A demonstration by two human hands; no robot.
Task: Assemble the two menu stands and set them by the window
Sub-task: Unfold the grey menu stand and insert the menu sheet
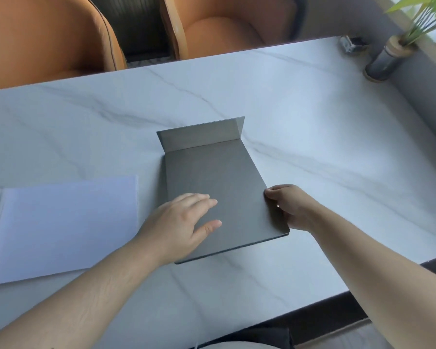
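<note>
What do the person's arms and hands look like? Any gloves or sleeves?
No gloves. The left hand and right hand are bare, and no sleeves show on either forearm. I see no rings, watch or bracelets. The fingernails look short and plain.

2 orange chairs (48, 39), potted plant (398, 46) (far right), marble table (312, 117).

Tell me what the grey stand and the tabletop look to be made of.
Grey stand: likely brushed sheet metal or stiff coated board; matte, thin edge, crisp bent flap. Tabletop: marble or marble-look stone or laminate; glossy white with grey veins, reflecting window light.
</note>
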